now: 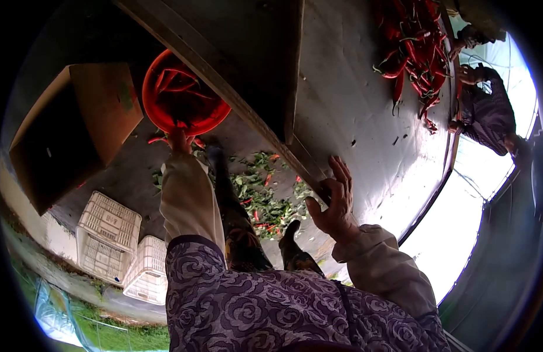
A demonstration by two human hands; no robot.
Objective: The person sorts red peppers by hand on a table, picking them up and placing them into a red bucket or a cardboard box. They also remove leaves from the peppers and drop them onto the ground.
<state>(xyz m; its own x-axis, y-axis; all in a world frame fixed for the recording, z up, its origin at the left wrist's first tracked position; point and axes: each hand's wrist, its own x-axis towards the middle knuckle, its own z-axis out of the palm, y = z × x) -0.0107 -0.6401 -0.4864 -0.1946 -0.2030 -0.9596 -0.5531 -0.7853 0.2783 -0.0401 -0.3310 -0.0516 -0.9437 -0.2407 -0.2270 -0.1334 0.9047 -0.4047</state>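
Observation:
My left hand (180, 141) is closed on the near rim of a red plastic basin (217, 119). Inside the basin lie some red chili peppers (176, 81); its lower part is in shadow. My right hand (336, 205) is open, thumb apart from the fingers, right at the wooden edge of the metal-topped table (336, 100), holding nothing. A heap of long red chili peppers (415, 50) lies at the table's far end.
An open cardboard box (104, 105) stands left of the basin, with white plastic crates (110, 234) below it. Green leaves and scattered peppers (262, 196) cover the floor around my boots (292, 249). Another person (488, 111) is beyond the table's far edge, beside the heap.

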